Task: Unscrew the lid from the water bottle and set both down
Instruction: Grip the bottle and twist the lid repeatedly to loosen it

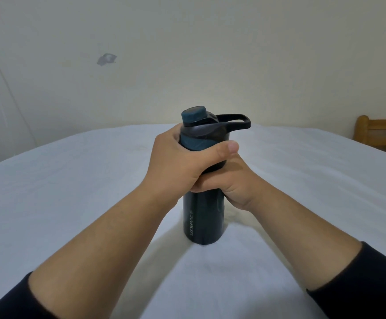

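1. Dark sleeves (360, 286) sat pushed up on both forearms at the bottom edge of the view, nearest the camera.
2. Both forearms reached forward over a white sheet (72, 203) that covered the surface; whether it was a bed or a desk could not be told.
3. Standing upright on the sheet, at mid-frame, was the water bottle (203, 217), dark teal to black and faintly see-through.
4. Its lid (201, 125) was still on: a black collar, a teal cap on top, and a black loop handle that pointed right.
5. Pale lettering that ran up the bottle's side read "UZSPACE".
6. The left hand (178, 162) was wrapped around the bottle's shoulder just under the lid, thumb across the front.
7. The right hand (235, 183) gripped the body directly below, touching the left.
8. A wooden chair back (380, 132) stood at the far right, against the cream wall (210, 54).
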A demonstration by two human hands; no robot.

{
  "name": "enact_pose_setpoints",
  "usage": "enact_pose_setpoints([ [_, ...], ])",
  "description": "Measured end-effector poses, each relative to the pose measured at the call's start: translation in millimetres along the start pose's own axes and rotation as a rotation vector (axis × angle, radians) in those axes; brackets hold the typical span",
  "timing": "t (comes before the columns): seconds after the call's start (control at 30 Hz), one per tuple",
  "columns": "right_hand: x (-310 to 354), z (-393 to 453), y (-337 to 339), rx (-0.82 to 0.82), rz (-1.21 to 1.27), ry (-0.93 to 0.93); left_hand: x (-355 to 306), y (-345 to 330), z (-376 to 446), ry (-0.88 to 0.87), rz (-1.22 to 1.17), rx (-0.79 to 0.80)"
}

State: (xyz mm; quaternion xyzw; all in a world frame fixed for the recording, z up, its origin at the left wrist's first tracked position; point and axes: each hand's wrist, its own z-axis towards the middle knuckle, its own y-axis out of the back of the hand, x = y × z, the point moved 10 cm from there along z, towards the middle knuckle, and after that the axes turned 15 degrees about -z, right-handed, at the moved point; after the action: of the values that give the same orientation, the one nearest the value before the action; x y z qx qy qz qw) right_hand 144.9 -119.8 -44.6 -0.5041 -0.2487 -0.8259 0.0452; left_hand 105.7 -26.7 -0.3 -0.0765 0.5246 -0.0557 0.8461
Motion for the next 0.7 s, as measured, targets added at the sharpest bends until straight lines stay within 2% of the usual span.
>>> enact_pose_setpoints([
  [0.4, 2, 1, 0, 0.011, 0.002, 0.037, 10, -1, 1, 0.062, -0.113, -0.004],
  [0.7, 3, 0, -3, 0.029, 0.024, 0.035, 11, -7, 3, 0.140, -0.202, 0.114],
])
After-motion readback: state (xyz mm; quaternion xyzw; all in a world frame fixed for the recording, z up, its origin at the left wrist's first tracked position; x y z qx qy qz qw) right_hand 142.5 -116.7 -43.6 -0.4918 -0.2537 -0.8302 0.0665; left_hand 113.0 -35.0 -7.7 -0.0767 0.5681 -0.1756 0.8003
